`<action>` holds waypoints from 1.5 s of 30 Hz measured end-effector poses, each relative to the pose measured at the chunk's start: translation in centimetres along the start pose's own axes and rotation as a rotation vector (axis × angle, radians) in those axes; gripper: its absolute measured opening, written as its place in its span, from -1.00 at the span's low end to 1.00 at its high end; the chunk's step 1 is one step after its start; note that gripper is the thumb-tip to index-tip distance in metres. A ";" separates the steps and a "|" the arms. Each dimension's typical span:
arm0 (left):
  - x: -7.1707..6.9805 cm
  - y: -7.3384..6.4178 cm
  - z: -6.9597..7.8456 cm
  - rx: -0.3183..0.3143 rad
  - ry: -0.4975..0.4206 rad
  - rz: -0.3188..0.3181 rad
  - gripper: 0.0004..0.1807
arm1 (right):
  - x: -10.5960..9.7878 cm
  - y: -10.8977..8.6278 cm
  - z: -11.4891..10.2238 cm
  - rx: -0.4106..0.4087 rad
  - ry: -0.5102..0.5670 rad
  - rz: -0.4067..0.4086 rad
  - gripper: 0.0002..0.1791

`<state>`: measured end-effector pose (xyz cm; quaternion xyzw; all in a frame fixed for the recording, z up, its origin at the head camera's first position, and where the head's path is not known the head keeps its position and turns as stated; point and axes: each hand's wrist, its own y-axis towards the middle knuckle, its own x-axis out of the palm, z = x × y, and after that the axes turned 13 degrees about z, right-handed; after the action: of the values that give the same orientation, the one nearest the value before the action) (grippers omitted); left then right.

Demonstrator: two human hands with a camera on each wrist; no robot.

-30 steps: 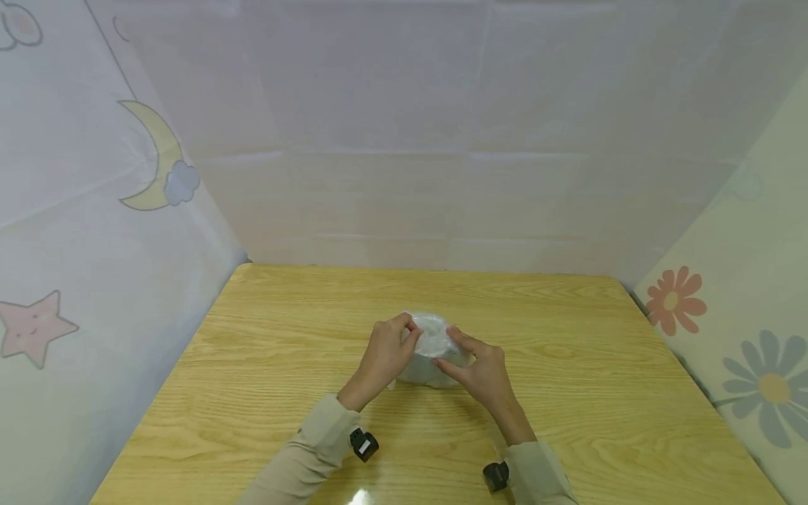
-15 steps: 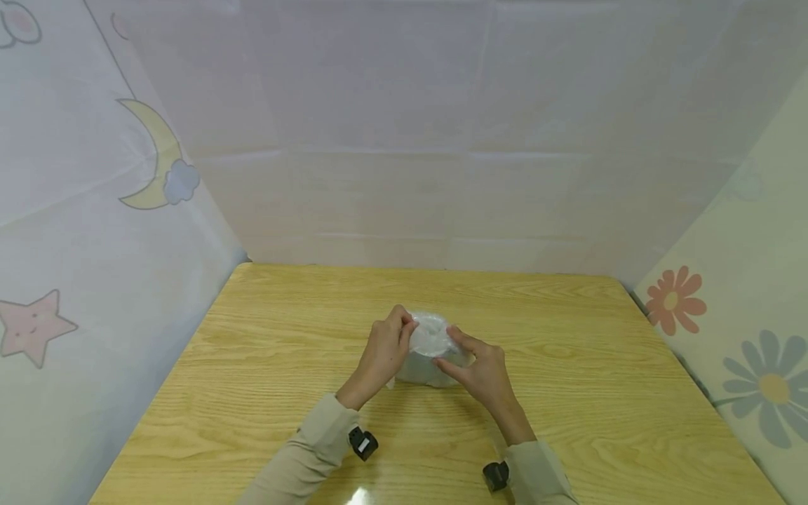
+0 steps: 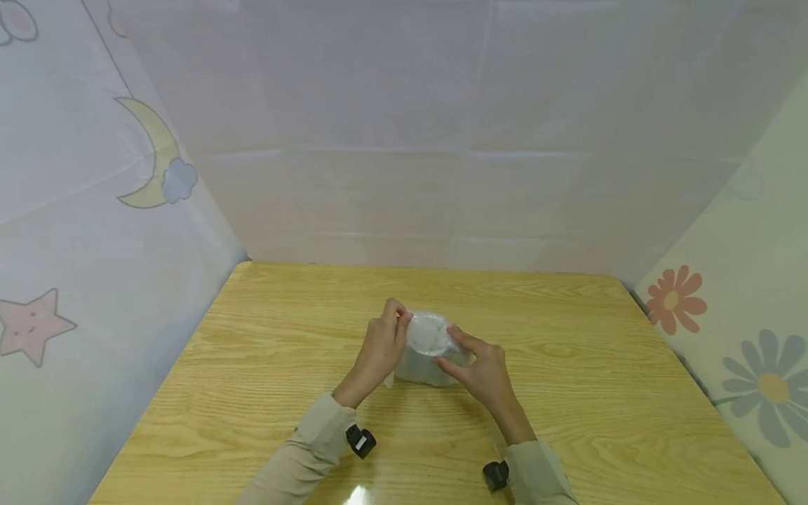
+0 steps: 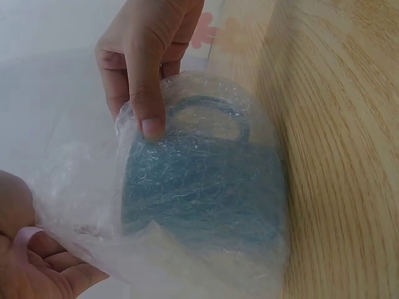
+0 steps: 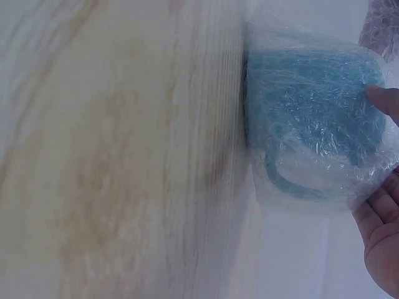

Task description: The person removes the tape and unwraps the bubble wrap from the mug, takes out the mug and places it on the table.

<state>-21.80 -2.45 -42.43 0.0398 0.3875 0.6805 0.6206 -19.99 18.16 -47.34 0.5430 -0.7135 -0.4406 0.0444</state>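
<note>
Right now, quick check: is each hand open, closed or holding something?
Left hand: closed, pinching the bubble wrap.
Right hand: closed, holding the wrapped blue mug.

From here I see open table [image 3: 278,337] to the left, to the right and behind the wrapped mug [image 3: 426,369]. The left hand [image 3: 381,341] and bubble wrap [image 4: 78,187] bar its left side, the right hand [image 3: 482,365] its right; before it, a lane runs between the left wrist camera [image 3: 361,441] and the right wrist camera [image 3: 496,475].

- Wood-grain table [image 3: 265,337], one bright glare spot [image 3: 357,495]
- Back wall [image 3: 379,196]: pale, creased
- Left wall [image 3: 95,266]: moon [image 3: 163,144], cloud [image 3: 179,181], pink star [image 3: 33,326]
- Right wall [image 3: 745,259]: red flower [image 3: 672,301], grey flower [image 3: 771,388]
</note>
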 end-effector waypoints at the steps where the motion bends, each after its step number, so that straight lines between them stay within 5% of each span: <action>1: -0.1 0.0 0.0 -0.006 -0.004 -0.013 -0.84 | 0.0 0.0 0.0 0.005 0.001 -0.002 -0.38; 6: -0.3 -0.1 0.5 -0.016 0.026 -0.081 -0.57 | -0.1 0.0 0.0 0.020 0.001 -0.014 -0.38; 13: -0.8 -0.6 1.5 0.133 0.239 -0.177 -0.39 | -0.2 0.0 0.0 -0.001 0.006 -0.018 -0.39; 17: -0.8 -0.9 1.5 0.254 0.347 -0.170 -0.39 | -0.2 0.1 -0.1 -0.013 -0.002 -0.017 -0.38; 22: -0.7 -0.9 1.5 0.376 0.371 -0.112 -0.53 | -0.2 0.1 -0.2 -0.008 -0.008 -0.016 -0.38; 45: -0.6 -1.1 1.2 0.363 0.198 -0.020 -0.86 | -0.1 0.0 -0.1 -0.009 -0.017 0.000 -0.36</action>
<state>-20.13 -2.50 -41.95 0.0800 0.5631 0.5940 0.5690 -19.89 18.22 -47.24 0.5392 -0.7119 -0.4481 0.0407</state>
